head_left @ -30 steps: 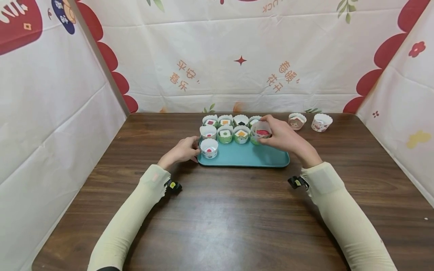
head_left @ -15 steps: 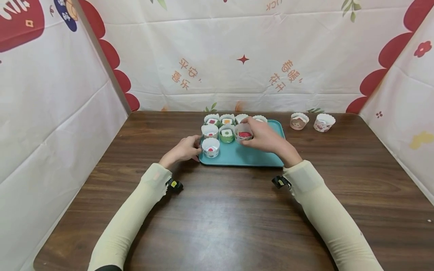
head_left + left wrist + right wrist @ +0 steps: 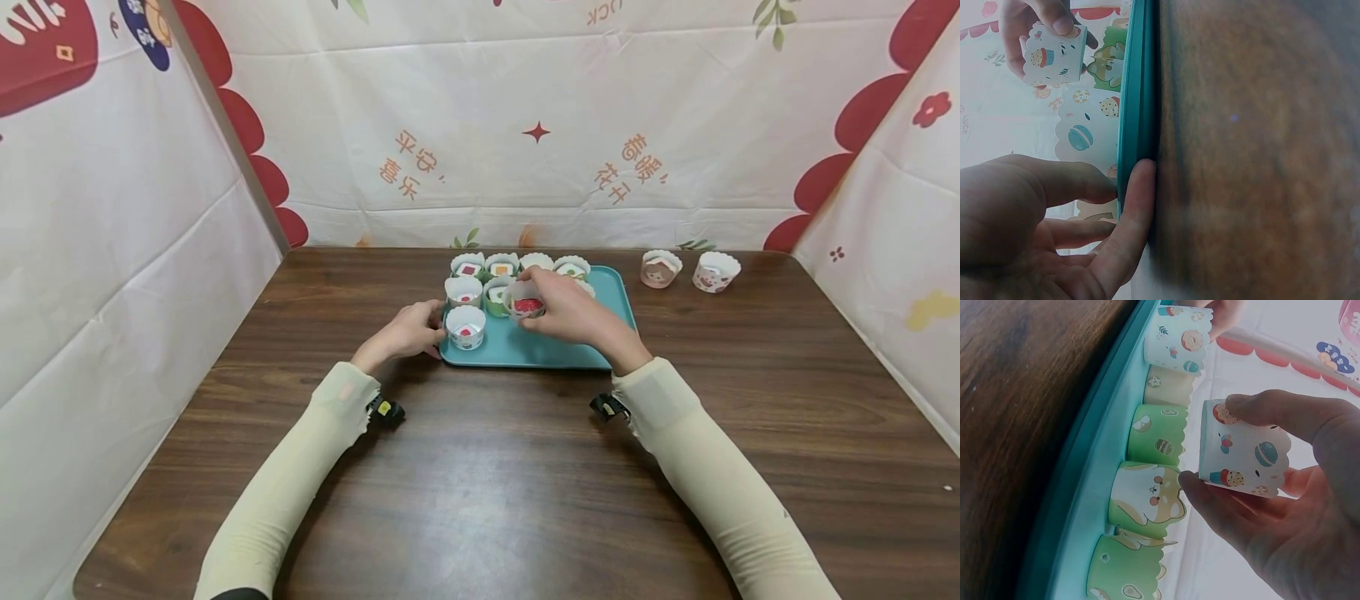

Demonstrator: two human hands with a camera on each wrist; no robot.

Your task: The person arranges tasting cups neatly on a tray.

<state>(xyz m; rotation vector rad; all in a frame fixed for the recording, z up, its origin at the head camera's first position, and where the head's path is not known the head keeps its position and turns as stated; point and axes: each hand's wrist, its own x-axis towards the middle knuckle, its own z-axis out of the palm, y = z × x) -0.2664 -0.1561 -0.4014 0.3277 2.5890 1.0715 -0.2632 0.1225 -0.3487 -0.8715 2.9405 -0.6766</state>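
A teal tray (image 3: 558, 354) lies near the table's back edge, bearing rows of paper baking cups with small coloured pieces inside. My left hand (image 3: 407, 330) pinches the tray's left rim between thumb and fingers, as the left wrist view shows. Beside it stands a white printed cup (image 3: 466, 332) at the front left corner. My right hand (image 3: 573, 310) grips another white paper baking cup (image 3: 1244, 453) by its sides, with something red inside. In the right wrist view this cup is raised above the green cups (image 3: 1147, 494). The right hand partly covers cups behind it.
Two more paper cups, one brownish (image 3: 661, 270) and one white with print (image 3: 716, 272), stand on the table right of the tray. A white printed cloth (image 3: 480, 167) hangs behind the brown wooden table (image 3: 480, 483).
My right hand has carried the cup leftward across the tray, then slightly nearer and lower. The left hand stays at the tray's rim.
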